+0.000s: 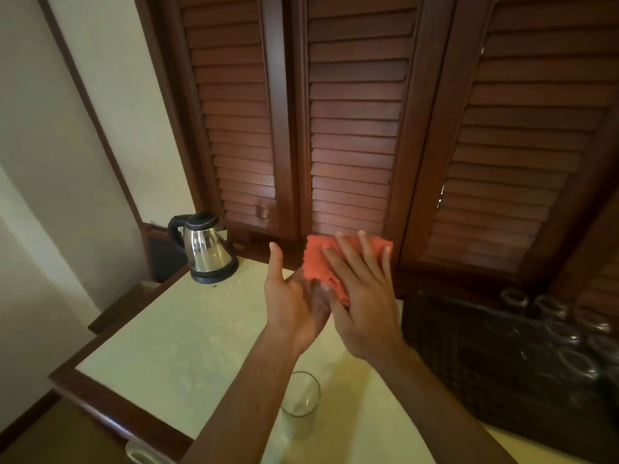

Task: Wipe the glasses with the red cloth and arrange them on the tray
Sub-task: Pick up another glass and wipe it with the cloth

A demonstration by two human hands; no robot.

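Both hands sandwich the soft red cloth (316, 259) flat-fingered, left hand (294, 296) beneath, right hand (361, 296) on top. One fragile, slippery glass (299, 401) waits at six o'clock; grasp its wall. Tray (469, 356) at three o'clock.

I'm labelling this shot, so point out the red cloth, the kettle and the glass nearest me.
red cloth (316, 259): head view, bare upper left part.
kettle (208, 251): head view, steel body.
glass (300, 401): head view, side wall.

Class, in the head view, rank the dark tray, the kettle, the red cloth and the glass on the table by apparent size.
1. Dark tray
2. Kettle
3. Red cloth and glass: look alike; hands partly cover the cloth, the glass is nearer.
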